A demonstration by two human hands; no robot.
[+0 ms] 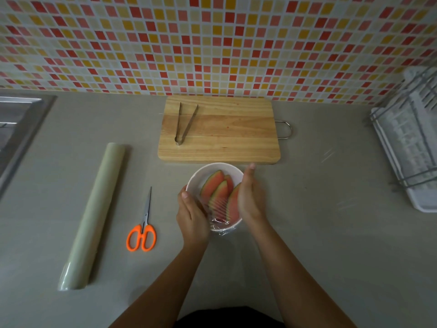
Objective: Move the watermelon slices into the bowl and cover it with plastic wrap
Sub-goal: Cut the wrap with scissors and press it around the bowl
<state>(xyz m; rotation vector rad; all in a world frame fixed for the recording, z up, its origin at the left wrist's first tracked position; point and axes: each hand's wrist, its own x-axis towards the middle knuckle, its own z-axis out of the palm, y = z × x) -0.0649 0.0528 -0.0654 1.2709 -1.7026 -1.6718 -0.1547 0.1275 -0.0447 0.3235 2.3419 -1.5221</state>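
White bowl (214, 172) taken as landmark; it sits on the grey countertop (319, 233), close to the near edge of the wooden cutting board (220, 130). Inside the bowl: four watermelon slices (212, 185), red flesh up, green rinds fanned side by side. Clear plastic wrap (221, 222) lies over the bowl's opening; wrinkles and glare show at the near rim, and a loose fold hangs below that rim onto the counter.

Left hand (191, 215) pressed flat against the bowl's left wall, fingers together and curved round it, thumb at the rim. Right hand (250, 197) laid along the bowl's right rim, fingers straight and together, fingertips reaching toward the board; it hides the right edge of the bowl and part of the rightmost slice. Neither hand is closed into a grip; both press open-palmed against the wrapped bowl.

Surroundings, relative to the bowl: metal tongs (184, 125) on the left part of the board, arms spread. Orange-handled scissors (142, 229) left of the bowl, blades closed and pointing away. Roll of plastic wrap (94, 214) farther left, lying lengthwise. Sink (16, 129) at far left. White dish rack (411, 147) far right. Faint film glints on the counter right of the bowl.
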